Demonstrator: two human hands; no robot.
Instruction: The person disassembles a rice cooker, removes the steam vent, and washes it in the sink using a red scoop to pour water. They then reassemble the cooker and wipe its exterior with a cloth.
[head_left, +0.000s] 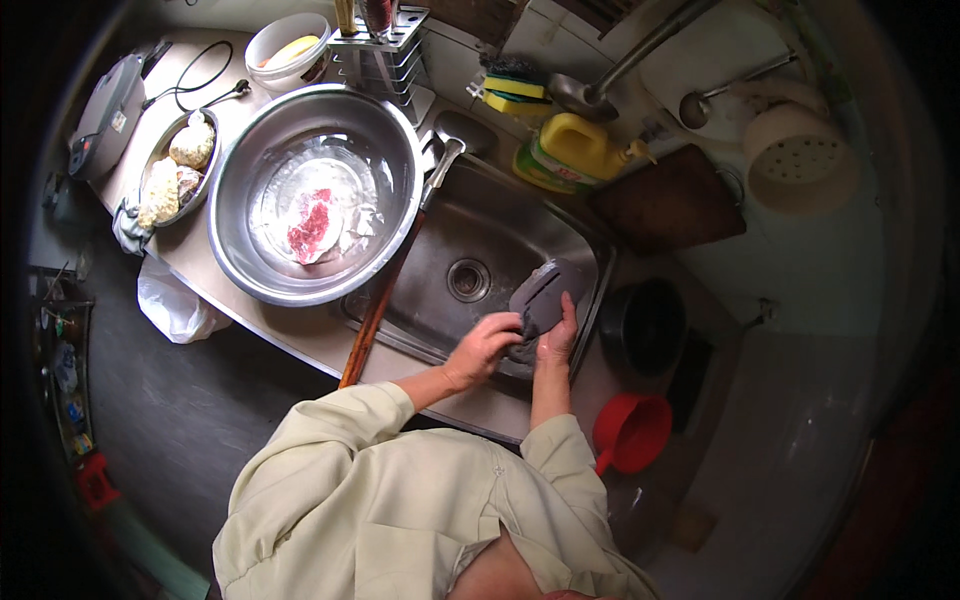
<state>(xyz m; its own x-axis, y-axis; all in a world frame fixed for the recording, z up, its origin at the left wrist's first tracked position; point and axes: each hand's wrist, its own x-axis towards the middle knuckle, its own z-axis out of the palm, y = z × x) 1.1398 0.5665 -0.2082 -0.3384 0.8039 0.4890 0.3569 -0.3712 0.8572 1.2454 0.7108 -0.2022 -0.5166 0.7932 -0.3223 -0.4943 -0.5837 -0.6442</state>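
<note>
Over the right part of the stainless steel sink, my right hand holds a flat, grey-purple oval object with a dark slot in it; I cannot tell exactly what it is. My left hand is at the lower left edge of that object, its fingers bent around dark, mesh-like material, perhaps a scouring pad. Left of the sink stands a large metal basin with water and a piece of red meat in it. A spatula with a long wooden handle lies between basin and sink.
Behind the sink are sponges, a yellow detergent bottle and a dark cutting board. To the right stand a black bowl and a red dipper. An oval dish with bagged food and a knife rack flank the basin.
</note>
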